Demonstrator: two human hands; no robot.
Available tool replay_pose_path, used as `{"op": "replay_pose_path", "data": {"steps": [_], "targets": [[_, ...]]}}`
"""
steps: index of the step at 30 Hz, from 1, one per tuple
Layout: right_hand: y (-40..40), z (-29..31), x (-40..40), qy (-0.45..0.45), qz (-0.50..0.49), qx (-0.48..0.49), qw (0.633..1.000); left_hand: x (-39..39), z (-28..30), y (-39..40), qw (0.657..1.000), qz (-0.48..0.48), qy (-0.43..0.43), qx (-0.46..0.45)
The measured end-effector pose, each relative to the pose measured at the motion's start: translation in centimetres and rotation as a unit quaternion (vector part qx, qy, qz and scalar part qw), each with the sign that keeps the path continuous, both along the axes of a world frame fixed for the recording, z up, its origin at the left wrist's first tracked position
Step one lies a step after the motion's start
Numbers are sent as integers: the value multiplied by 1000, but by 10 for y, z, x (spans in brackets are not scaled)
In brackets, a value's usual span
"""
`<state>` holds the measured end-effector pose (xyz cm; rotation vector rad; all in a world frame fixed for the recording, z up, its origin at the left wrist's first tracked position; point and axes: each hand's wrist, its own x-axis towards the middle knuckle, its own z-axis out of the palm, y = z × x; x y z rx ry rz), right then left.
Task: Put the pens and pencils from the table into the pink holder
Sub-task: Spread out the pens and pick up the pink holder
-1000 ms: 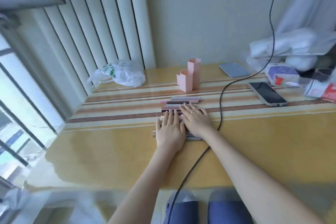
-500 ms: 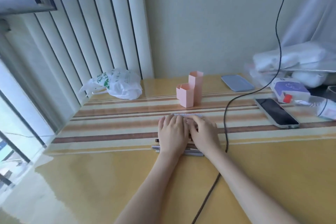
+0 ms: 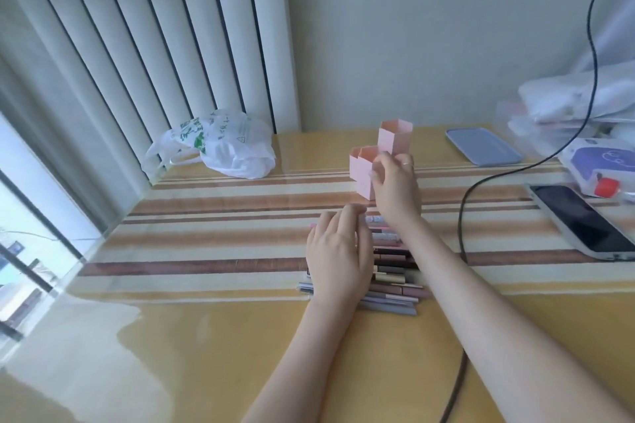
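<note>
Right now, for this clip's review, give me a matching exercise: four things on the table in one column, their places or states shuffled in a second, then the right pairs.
Things:
1. left hand
2. right hand
3. white plastic bag
4. black phone

Places or states:
A. far left, by the vertical blinds
B. at the pink holder
C. flat on the row of pens and pencils
D. right side, screen up

Pairs: 1-C, 2-B, 3-A, 4-D

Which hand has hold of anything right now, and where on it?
The right hand grips the pink hexagonal pen holder at its lower compartment's front. The left hand rests flat on the row of pens, holding nothing.
</note>
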<state>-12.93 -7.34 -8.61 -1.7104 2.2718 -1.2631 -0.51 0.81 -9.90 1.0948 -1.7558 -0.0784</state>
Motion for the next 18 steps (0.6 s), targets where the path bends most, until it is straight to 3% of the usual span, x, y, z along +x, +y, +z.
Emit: {"op": "replay_pose_path", "data": {"steps": [4, 6, 12, 18], "targets": [[-1, 6, 24, -19, 63, -12, 998, 10, 3, -11, 998, 6, 33, 50], [0, 9, 44, -19, 108, -5, 994, 17, -1, -21, 991, -3, 60, 119], [9, 11, 83, -71, 182, -27, 980, 54, -14, -51, 937, -51, 190, 290], [20, 8, 80, -148, 250, -15, 957, 63, -25, -69, 931, -16, 207, 300]]}}
